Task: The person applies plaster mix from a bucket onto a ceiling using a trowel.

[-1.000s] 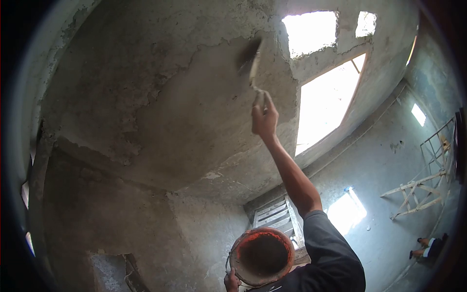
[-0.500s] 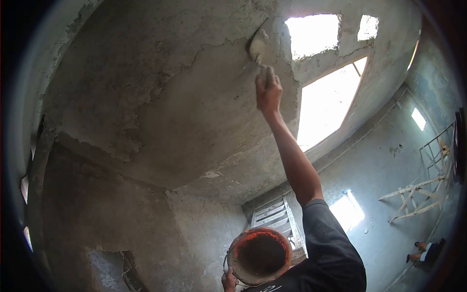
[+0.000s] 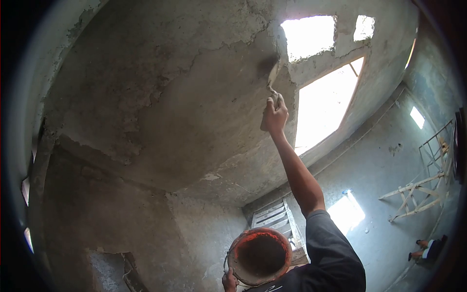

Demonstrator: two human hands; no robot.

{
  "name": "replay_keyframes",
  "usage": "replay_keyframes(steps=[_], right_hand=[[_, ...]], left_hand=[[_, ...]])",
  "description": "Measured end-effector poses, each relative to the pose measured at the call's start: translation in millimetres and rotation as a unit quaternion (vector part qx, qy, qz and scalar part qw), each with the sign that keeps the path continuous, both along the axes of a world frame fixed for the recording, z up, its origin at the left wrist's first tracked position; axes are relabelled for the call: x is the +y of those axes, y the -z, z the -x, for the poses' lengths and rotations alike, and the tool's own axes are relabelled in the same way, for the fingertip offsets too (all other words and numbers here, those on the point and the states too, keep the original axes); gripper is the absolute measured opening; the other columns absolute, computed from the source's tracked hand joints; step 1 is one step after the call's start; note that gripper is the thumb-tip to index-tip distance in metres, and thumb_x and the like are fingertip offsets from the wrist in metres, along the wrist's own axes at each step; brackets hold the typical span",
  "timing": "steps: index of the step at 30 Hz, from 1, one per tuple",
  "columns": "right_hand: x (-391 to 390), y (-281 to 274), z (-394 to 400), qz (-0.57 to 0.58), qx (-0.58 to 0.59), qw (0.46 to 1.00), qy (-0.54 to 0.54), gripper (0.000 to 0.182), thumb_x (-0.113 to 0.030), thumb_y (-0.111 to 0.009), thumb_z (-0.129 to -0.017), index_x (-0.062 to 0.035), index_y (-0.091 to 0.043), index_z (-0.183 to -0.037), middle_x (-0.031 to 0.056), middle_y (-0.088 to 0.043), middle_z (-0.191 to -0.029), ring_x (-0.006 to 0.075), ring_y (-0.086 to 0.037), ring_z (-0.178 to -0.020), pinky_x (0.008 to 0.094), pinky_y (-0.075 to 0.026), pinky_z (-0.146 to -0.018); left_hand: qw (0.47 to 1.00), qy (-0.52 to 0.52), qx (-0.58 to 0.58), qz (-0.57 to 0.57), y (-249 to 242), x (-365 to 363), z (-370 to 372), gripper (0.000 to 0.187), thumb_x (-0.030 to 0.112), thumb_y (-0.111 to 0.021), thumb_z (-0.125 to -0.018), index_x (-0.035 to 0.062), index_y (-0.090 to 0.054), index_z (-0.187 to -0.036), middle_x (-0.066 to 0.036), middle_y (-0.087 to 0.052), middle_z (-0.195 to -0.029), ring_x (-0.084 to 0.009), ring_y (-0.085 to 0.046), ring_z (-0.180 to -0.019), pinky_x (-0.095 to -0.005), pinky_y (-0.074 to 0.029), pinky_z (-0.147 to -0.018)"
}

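Observation:
My right hand point(image 3: 276, 114) is closed around the handle of a trowel point(image 3: 274, 74), arm stretched up. The trowel's mortar-smeared blade is turned nearly edge-on, close to the plastered wall point(image 3: 209, 107) beside the window openings. At the bottom, my left hand point(image 3: 229, 281) grips the rim of a round bucket point(image 3: 287, 246), fingers wrapped over its left edge. Orange shows inside the bucket's upper wall, and its inside is dark. A darker, smoother patch of plaster with a ragged border spreads over the wall left of the trowel.
Bright window openings point(image 3: 318, 109) lie right of my raised arm. A wooden slatted frame point(image 3: 272, 214) stands behind the bucket. Wooden trestle scaffolding point(image 3: 413, 199) is at the far right, with a person point(image 3: 428, 249) below it. A recess point(image 3: 109, 272) cuts the wall at lower left.
My right hand has moved down and slightly right with the trowel, whose blade has turned more edge-on. My left hand and the bucket have stayed in place.

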State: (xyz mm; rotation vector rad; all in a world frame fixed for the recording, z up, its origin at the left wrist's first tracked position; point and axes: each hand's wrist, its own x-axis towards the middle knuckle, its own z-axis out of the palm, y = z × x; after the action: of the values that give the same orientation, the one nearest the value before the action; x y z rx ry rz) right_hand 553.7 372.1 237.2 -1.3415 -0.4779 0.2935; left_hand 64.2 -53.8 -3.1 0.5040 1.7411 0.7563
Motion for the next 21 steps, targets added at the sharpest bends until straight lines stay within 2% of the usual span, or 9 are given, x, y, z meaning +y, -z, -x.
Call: replay_keyframes(steps=[1,4,8,10,11,13,17,19,21], right_hand=[[2.4,1.5,-2.4,-0.003,-0.001,1.0,0.0,0.048,-0.022,-0.06,-0.087,0.0018,-0.052,-0.128,0.0117,-0.065,-0.081,0.0159,-0.065,-0.066,0.0314,-0.052,-0.061],[5.7,5.4,-2.4,-0.004,0.027,1.0,-0.002,0.049,-0.024,-0.06,-0.087,0.0002,-0.053,-0.129,0.0117,-0.065,-0.078,0.0157,-0.065,-0.065,0.0312,-0.052,-0.06],[11.8,4.2,18.7,-0.039,-0.021,0.999,-0.023,0.045,-0.023,-0.058,-0.089,-0.0006,-0.053,-0.128,0.0114,-0.065,-0.078,0.0152,-0.064,-0.064,0.0309,-0.052,-0.059],[10.8,1.2,29.2,-0.033,-0.124,0.99,-0.058,0.047,-0.021,-0.061,-0.087,0.0016,-0.052,-0.128,0.0191,-0.067,-0.096,0.0211,-0.066,-0.081,0.0338,-0.052,-0.071],[4.5,2.3,30.9,-0.031,-0.122,0.991,-0.055,0.047,-0.021,-0.061,-0.087,0.0016,-0.052,-0.128,0.0191,-0.067,-0.096,0.0211,-0.066,-0.081,0.0338,-0.052,-0.071],[-18.2,-14.1,39.4,-0.046,-0.161,0.98,-0.109,0.045,-0.02,-0.06,-0.087,0.0006,-0.053,-0.126,0.0204,-0.066,-0.101,0.0205,-0.065,-0.085,0.0346,-0.051,-0.074],[-6.2,11.8,34.9,-0.077,-0.062,0.993,-0.065,0.042,-0.018,-0.059,-0.087,-0.0014,-0.054,-0.126,0.0197,-0.066,-0.098,0.021,-0.065,-0.081,0.0344,-0.05,-0.072],[-15.6,-3.6,28.3,-0.022,0.048,0.997,-0.053,0.044,-0.017,-0.059,-0.086,-0.0007,-0.053,-0.127,0.0199,-0.066,-0.097,0.0215,-0.064,-0.078,0.0342,-0.05,-0.07],[-2.5,15.1,18.1,-0.017,0.013,0.999,-0.045,0.045,-0.017,-0.059,-0.087,0.0001,-0.053,-0.128,0.0202,-0.065,-0.098,0.0219,-0.064,-0.078,0.0337,-0.05,-0.07]], left_hand=[[0.999,0.021,0.021,-0.039,-1.4,1.2,-4.5,0.044,0.047,-0.058,-0.092,0.017,-0.044,-0.062,0.005,-0.034,-0.047,-0.0082,-0.031,-0.035,-0.0264,-0.021,-0.032],[0.997,0.031,0.05,-0.043,-3.7,5.3,-8.5,0.047,0.047,-0.058,-0.091,0.0177,-0.041,-0.059,0.006,-0.034,-0.046,-0.0082,-0.03,-0.034,-0.0265,-0.02,-0.032],[0.997,0.027,0.075,-0.019,13.8,4.5,-0.2,0.048,0.047,-0.058,-0.091,0.0182,-0.04,-0.058,0.006,-0.033,-0.045,-0.0082,-0.03,-0.033,-0.0268,-0.02,-0.032],[0.995,0.025,0.093,-0.003,18.5,3.5,4.6,0.048,0.048,-0.059,-0.091,0.0185,-0.039,-0.058,0.006,-0.033,-0.045,-0.0082,-0.029,-0.033,-0.0269,-0.02,-0.032],[0.995,0.029,0.095,-0.001,20.1,3.0,8.2,0.048,0.048,-0.059,-0.091,0.0185,-0.039,-0.058,0.006,-0.033,-0.045,-0.0082,-0.029,-0.033,-0.0269,-0.02,-0.032],[0.994,-0.054,-0.086,0.035,10.7,6.9,8.5,0.049,0.048,-0.059,-0.091,0.0188,-0.038,-0.057,0.006,-0.032,-0.044,-0.0083,-0.029,-0.032,-0.0271,-0.02,-0.031],[0.997,-0.019,-0.066,0.028,-12.7,8.2,-2.5,0.049,0.047,-0.06,-0.091,0.0188,-0.038,-0.057,0.005,-0.032,-0.044,-0.0084,-0.029,-0.032,-0.027,-0.021,-0.031],[0.996,-0.032,-0.078,0.037,-11.4,8.0,-1.9,0.048,0.046,-0.059,-0.091,0.0185,-0.039,-0.057,0.005,-0.033,-0.045,-0.0084,-0.03,-0.033,-0.027,-0.021,-0.031],[0.996,-0.031,-0.077,0.039,-12.3,8.0,-2.7,0.047,0.045,-0.058,-0.092,0.0182,-0.039,-0.058,0.005,-0.034,-0.045,-0.0084,-0.031,-0.033,-0.027,-0.022,-0.032]])
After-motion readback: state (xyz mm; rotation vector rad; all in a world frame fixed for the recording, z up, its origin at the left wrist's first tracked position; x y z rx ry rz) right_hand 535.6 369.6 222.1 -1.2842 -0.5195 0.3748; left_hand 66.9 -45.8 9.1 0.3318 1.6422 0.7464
